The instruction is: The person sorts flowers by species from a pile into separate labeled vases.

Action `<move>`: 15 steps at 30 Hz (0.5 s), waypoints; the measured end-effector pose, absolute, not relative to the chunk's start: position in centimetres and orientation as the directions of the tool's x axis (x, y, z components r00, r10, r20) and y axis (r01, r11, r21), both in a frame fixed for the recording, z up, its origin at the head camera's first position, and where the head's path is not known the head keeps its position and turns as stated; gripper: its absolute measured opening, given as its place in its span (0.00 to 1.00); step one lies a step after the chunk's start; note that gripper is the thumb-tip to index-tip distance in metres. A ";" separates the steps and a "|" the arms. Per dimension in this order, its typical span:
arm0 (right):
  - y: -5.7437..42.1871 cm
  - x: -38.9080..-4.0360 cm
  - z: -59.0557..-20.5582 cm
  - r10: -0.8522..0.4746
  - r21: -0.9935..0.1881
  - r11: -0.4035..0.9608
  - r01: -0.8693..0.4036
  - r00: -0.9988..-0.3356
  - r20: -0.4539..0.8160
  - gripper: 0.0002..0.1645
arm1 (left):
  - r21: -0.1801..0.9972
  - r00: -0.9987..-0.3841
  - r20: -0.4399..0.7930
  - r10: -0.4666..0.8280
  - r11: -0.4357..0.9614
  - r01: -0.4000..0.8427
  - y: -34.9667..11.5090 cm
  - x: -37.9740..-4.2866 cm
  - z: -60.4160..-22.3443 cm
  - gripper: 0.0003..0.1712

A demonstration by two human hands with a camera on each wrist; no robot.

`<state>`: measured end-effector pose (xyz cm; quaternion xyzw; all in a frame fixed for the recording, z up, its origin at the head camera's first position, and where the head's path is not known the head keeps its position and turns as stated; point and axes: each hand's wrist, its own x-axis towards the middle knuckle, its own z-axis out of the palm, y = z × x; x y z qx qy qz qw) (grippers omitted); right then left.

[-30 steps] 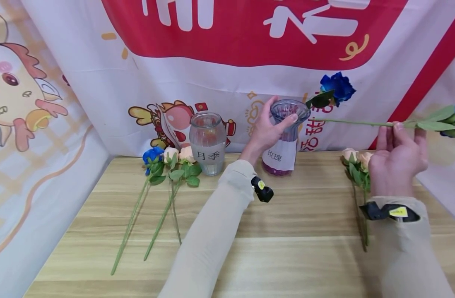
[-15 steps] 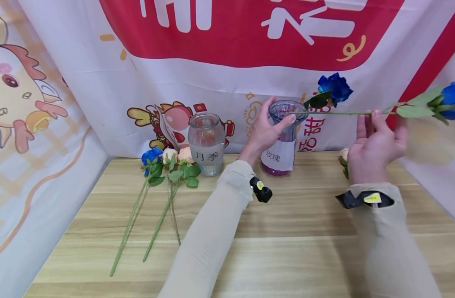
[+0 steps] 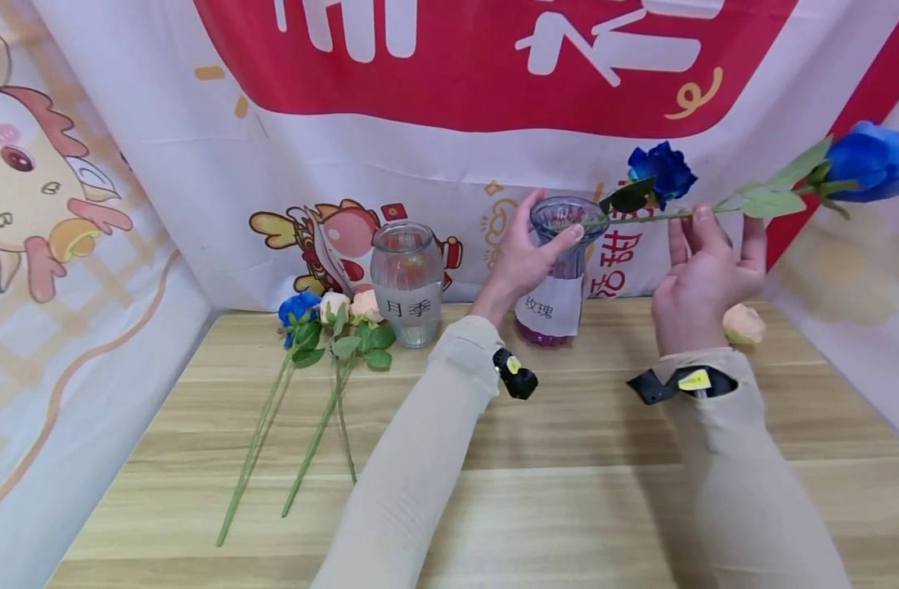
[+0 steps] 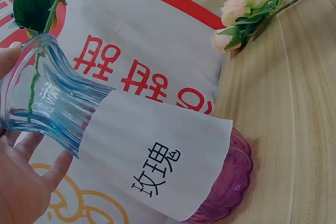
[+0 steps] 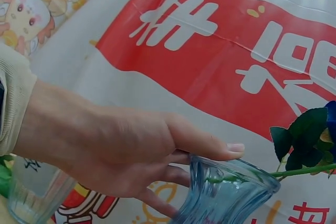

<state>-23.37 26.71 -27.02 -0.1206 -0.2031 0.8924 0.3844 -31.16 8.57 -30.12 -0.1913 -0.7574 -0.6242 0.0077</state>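
Observation:
My left hand (image 3: 526,258) holds a flared glass vase (image 3: 550,304) just under its rim, thumb on the near side. This vase has a purple base and a white paper label. To its right my right hand (image 3: 703,286) pinches the stem of a blue rose (image 3: 869,159), whose bloom points right. The stem slants through the vase's mouth; its lower part (image 4: 32,87) shows inside the glass in the left wrist view. A second, darker blue rose (image 3: 663,173) leans out at the rim's right side. The right wrist view catches the left hand's thumb (image 5: 210,145) at the rim.
A second labelled glass vase (image 3: 407,282) stands to the left. Beside it lie a blue rose (image 3: 298,309) and two pale flowers (image 3: 335,311) with long stems on the wooden table (image 3: 552,507). More pale flowers (image 4: 234,17) lie right. A printed cloth (image 3: 449,164) hangs close behind.
My right hand has moved left and slightly up with the blue rose, bringing its stem end from outside the rim into the vase's mouth. The bloom has tilted upward. My left hand stays put.

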 end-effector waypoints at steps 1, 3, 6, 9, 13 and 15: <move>26.5 -23.4 -27.0 0.739 -0.461 -0.615 -0.640 -0.671 -0.054 0.30 | 0.943 -0.926 0.252 0.281 0.146 0.300 8.6 -31.2 -30.1 0.49; 26.2 -23.3 -26.9 0.749 -0.471 -0.599 -0.648 -0.661 -0.042 0.29 | 0.943 -0.925 0.254 0.284 0.141 0.302 8.6 -31.2 -30.1 0.49; 25.8 -23.2 -26.7 0.761 -0.491 -0.573 -0.656 -0.648 -0.023 0.28 | 0.942 -0.923 0.258 0.284 0.138 0.305 8.6 -31.2 -30.1 0.49; 25.5 -23.2 -26.5 0.771 -0.507 -0.550 -0.663 -0.637 -0.004 0.27 | 0.941 -0.922 0.260 0.286 0.138 0.308 8.5 -31.2 -30.2 0.49; 25.3 -23.1 -26.4 0.778 -0.520 -0.535 -0.666 -0.628 0.004 0.25 | 0.941 -0.922 0.259 0.287 0.142 0.308 8.5 -31.1 -30.2 0.49; 25.4 -23.2 -26.5 0.779 -0.526 -0.532 -0.664 -0.627 0.004 0.24 | 0.940 -0.923 0.258 0.286 0.145 0.308 8.5 -31.2 -30.2 0.49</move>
